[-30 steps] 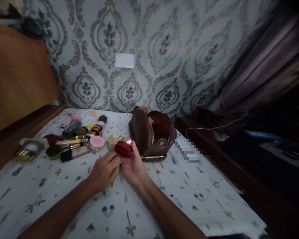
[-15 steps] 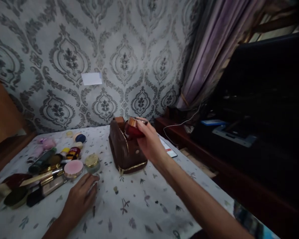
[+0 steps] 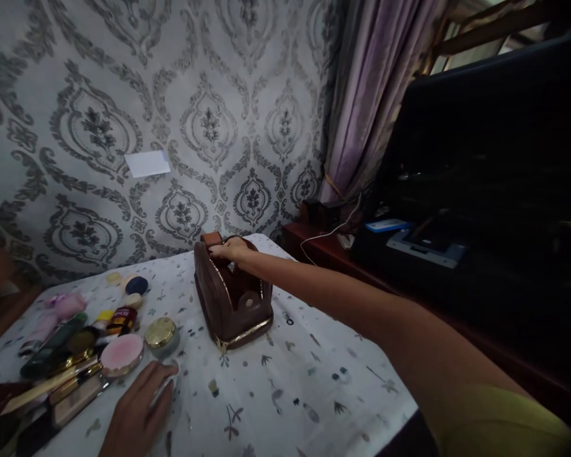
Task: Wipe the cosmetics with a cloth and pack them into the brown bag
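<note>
"1 right hand (image 3: 231, 249), stretched far forward: gripping anything?"
"Can't tell; it's at the mouth of the brown bag (image 3: 242, 320) on the cloth (image 3: 333, 393)."
"Left hand (image 3: 137, 406)?"
"Fingers loosely bent, near the gold-lidded jar (image 3: 160, 336)."

From where I stand, a white cloth printed with small leaves and shapes (image 3: 271, 431) covers the surface against the wall. An open brown leather bag with gold zips (image 3: 242, 322) stands upright near its back edge. To the bag's left sit a clear jar with a round gold lid (image 3: 160, 334), a round pink-topped compact (image 3: 122, 353), a small dark red jar with yellow lettering (image 3: 122, 320) and a dark green tube (image 3: 52, 351), loosely clustered.
</note>
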Tool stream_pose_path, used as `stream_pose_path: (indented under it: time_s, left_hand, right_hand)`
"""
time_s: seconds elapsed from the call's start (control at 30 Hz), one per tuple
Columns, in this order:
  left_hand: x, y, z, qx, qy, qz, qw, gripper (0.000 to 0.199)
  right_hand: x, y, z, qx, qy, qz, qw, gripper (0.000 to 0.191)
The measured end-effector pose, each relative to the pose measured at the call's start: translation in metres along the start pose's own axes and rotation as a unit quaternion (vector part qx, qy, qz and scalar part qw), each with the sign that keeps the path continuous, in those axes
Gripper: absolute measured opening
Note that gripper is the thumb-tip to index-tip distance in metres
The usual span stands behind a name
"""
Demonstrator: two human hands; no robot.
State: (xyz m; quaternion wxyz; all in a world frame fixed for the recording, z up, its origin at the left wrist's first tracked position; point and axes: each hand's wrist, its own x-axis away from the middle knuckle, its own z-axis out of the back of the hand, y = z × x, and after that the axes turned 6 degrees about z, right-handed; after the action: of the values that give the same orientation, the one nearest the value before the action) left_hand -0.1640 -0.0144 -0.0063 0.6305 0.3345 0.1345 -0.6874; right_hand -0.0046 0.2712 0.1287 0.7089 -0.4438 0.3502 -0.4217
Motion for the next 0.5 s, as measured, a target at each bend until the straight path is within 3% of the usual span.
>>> stream_pose_path:
  time_s: [0.17,0.37,0.5]
  left_hand:
    - [0.000,-0.002,0.000,0.031,-0.037,0.025,0.998,0.022]
    - [0.001,-0.003,0.000,0.040,-0.037,0.030,0.998,0.022]
    - [0.001,-0.003,-0.001,0.038,-0.035,0.028,0.998,0.022]
  right_hand:
    - [-0.023,0.009,-0.018,0.091,-0.024,-0.058,0.994,0.023]
    - [-0.038,0.020,-0.033,0.113,-0.087,-0.011,0.990,0.034]
    - [-0.043,0.024,-0.040,0.162,-0.095,0.037,0.981,0.036]
